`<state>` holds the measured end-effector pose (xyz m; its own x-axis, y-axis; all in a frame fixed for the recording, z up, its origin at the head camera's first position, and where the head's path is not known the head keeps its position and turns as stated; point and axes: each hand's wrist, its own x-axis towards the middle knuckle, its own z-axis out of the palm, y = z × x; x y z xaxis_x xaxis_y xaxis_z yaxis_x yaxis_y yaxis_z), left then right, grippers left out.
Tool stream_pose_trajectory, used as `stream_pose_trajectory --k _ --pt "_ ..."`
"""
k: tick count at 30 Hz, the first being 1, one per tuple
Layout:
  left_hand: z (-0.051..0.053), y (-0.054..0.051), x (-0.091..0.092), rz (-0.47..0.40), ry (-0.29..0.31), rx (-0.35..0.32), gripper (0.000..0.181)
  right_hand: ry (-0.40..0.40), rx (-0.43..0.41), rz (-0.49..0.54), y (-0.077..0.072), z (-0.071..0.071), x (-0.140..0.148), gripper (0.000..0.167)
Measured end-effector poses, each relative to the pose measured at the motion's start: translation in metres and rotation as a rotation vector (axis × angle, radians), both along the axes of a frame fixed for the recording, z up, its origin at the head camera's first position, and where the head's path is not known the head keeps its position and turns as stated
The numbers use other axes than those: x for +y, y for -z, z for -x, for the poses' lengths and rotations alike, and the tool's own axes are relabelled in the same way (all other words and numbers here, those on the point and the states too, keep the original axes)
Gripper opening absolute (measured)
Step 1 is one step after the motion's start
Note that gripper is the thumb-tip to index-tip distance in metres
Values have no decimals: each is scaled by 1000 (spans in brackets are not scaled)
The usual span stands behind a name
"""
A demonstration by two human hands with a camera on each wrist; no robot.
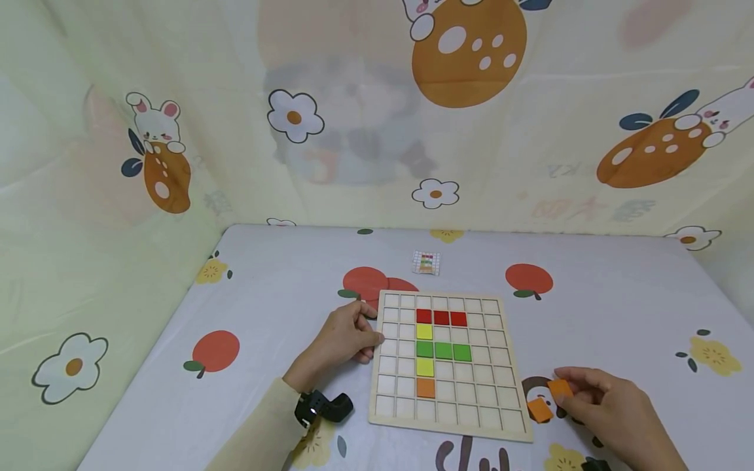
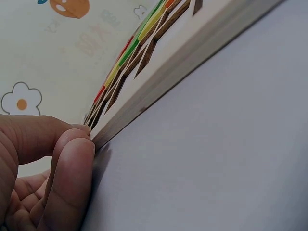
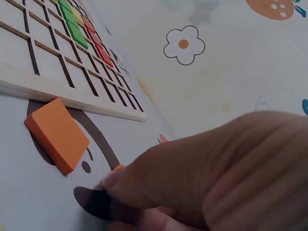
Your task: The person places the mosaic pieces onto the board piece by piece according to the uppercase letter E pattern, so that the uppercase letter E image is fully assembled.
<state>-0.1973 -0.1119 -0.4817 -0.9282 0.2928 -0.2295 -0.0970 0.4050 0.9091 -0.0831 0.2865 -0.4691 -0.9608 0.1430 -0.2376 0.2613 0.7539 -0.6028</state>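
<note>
A wooden grid board (image 1: 444, 428) lies flat on the cloth, with red (image 1: 441, 317), yellow (image 1: 424, 331), green (image 1: 443, 350) and orange square tiles (image 1: 425, 388) in some cells. At its left edge my left hand (image 1: 344, 333) grips the rim with thumb and index finger; the left wrist view shows these fingertips (image 2: 79, 144) against the edge. Right of the board, my right hand (image 1: 612, 405) pinches an orange tile (image 1: 560, 390) between thumb and fingers. Only a sliver of that tile shows in the right wrist view. Beside it, a loose orange tile (image 3: 58, 137) rests near the board's edge.
A small printed pattern card (image 1: 426, 262) lies beyond the board's far edge. The white tablecloth (image 1: 283, 281) carries fruit and flower prints. A patterned curtain (image 1: 365, 157) hangs behind and along the sides.
</note>
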Motion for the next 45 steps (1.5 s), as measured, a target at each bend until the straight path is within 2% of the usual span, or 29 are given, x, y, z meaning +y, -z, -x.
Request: stream_pose_trajectory --k 7,14,21,25,33,37,45 --pt "-1 0 0 3 1 7 38 -32 -18 -81 -2 1 2 41" --pt "-1 -2 1 11 -7 2 38 -91 -8 -127 -2 2 5 34" --pt "-1 -2 2 3 6 4 38 -55 78 -121 -6 -2 -1 38" --pt "-1 0 1 1 9 -2 38 -44 131 -103 -12 -3 -16 42" --pt "1 0 0 7 0 -1 38 -101 201 14 -18 -3 -59 34" --pt "1 0 0 -1 -2 -5 39 -126 185 36 -19 -2 -78 32" --pt "1 -1 0 -8 -3 -13 39 -142 102 68 -20 4 -111 28"
